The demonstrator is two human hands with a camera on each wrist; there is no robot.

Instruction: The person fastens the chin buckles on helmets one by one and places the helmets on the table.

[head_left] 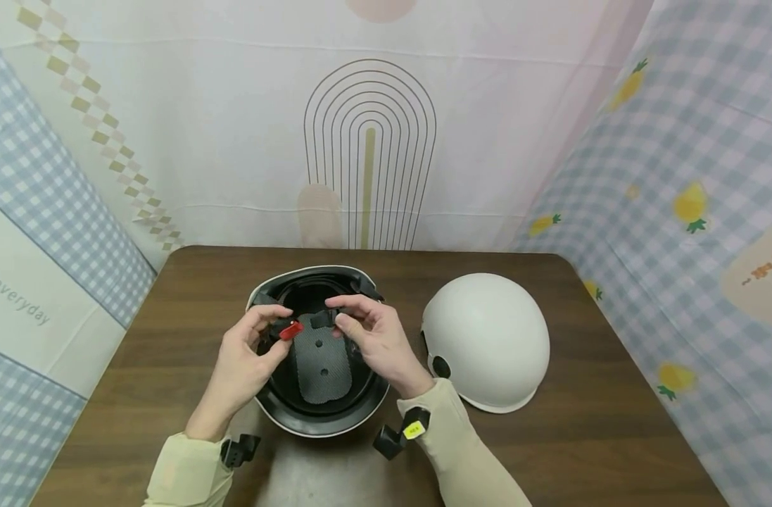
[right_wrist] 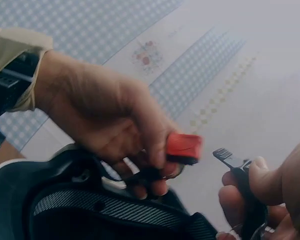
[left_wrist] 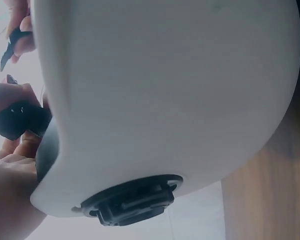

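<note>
A white helmet (head_left: 383,415) lies upturned on the table, its black lining facing up and a grey textured pad (head_left: 323,366) inside. Over the opening, my left hand (head_left: 243,359) pinches a black strap buckle with a red tab (right_wrist: 184,146) between thumb and fingers. Facing it, my right hand (head_left: 379,345) grips the other buckle half, a black strap end with a toothed tongue (right_wrist: 230,158). A gap separates the two halves in the right wrist view. The helmet's outer shell (left_wrist: 165,100) fills most of the left wrist view and partly hides both hands.
A second white helmet (head_left: 487,338) sits dome up to the right, a black round fitting (head_left: 440,366) on its side. Both stand on a brown wooden table (head_left: 588,394). Patterned cloth (head_left: 233,127) hangs behind and at both sides.
</note>
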